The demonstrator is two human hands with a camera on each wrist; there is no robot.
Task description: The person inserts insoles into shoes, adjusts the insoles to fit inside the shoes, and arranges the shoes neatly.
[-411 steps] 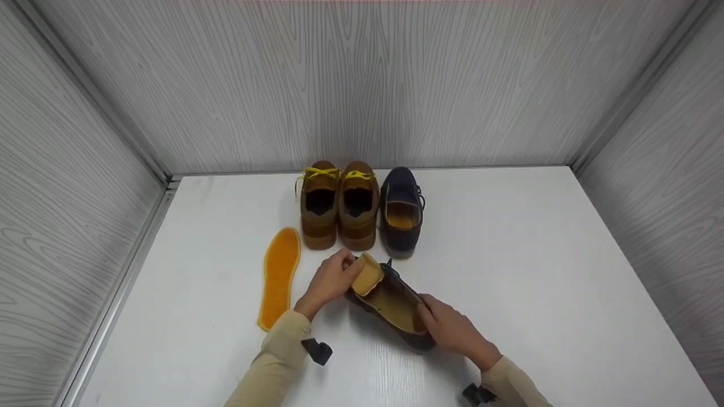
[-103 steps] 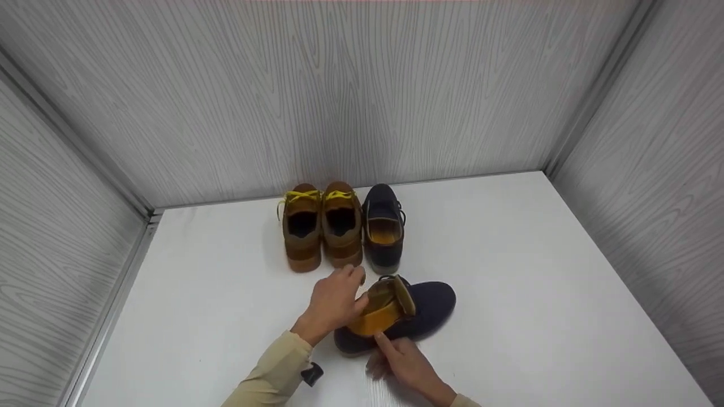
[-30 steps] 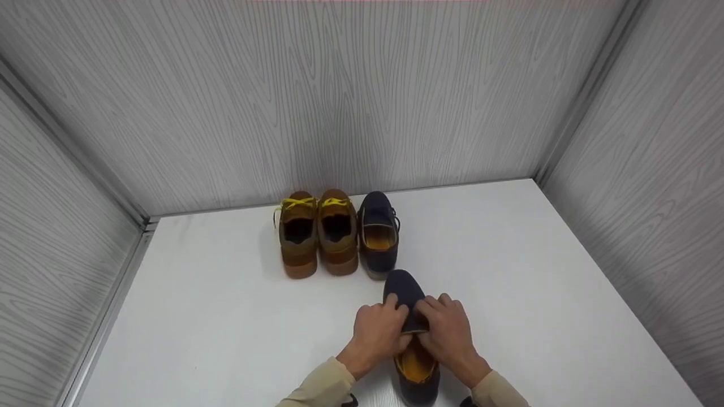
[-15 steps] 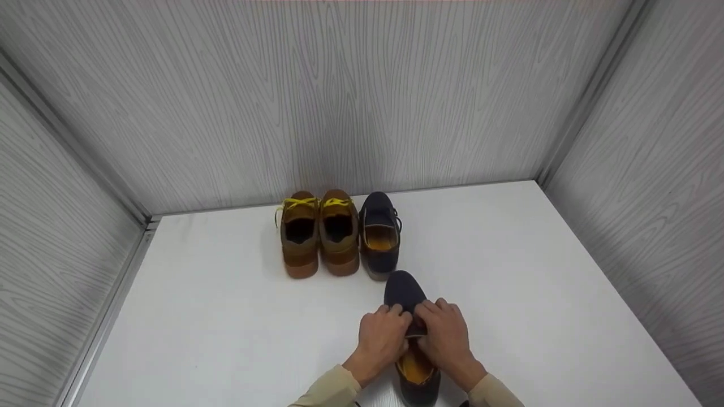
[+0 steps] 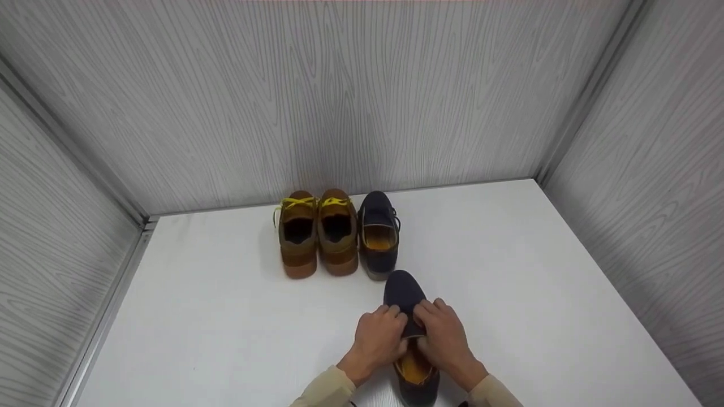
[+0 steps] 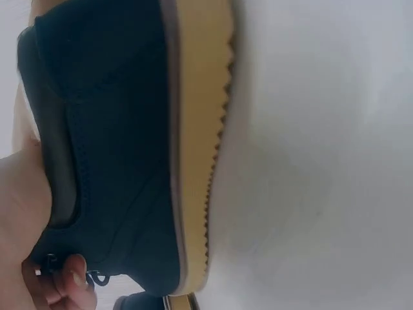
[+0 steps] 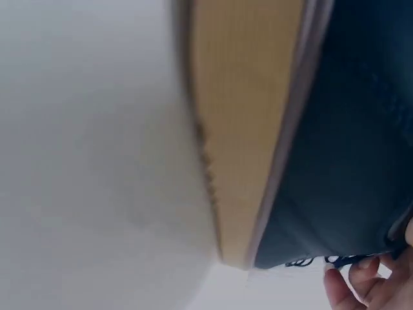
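I see both hands on the near navy shoe (image 5: 408,316), which sits on the white table (image 5: 215,339) close to the front edge, toe pointing away toward the back wall (image 5: 339,96). The left hand (image 5: 378,341) has its fingers curled over the shoe's tongue area from the left side, fingertips bent down onto the dark fabric and held close together. The right hand (image 5: 447,337) mirrors it from the right, fingers curled and bunched, meeting the left hand's fingertips above the opening. From the head view I read both as pinching the upper where the laces sit; the left wrist view shows a fingertip (image 6: 76,274) against a dark lace end, and the right wrist view shows fingertips (image 7: 361,278) beside a lace too. Both wrists angle inward, beige sleeves (image 5: 325,390) coming in from the bottom edge, palms facing down and toward each other. Behind the hands the shoe's orange insole (image 5: 416,367) shows in the heel opening.

Farther back, 3 shoes stand in a row just beside one another: 2 brown shoes (image 5: 317,232) with yellow laces, then 1 navy shoe (image 5: 378,234) at the right, its heel just beyond the near shoe's toe.
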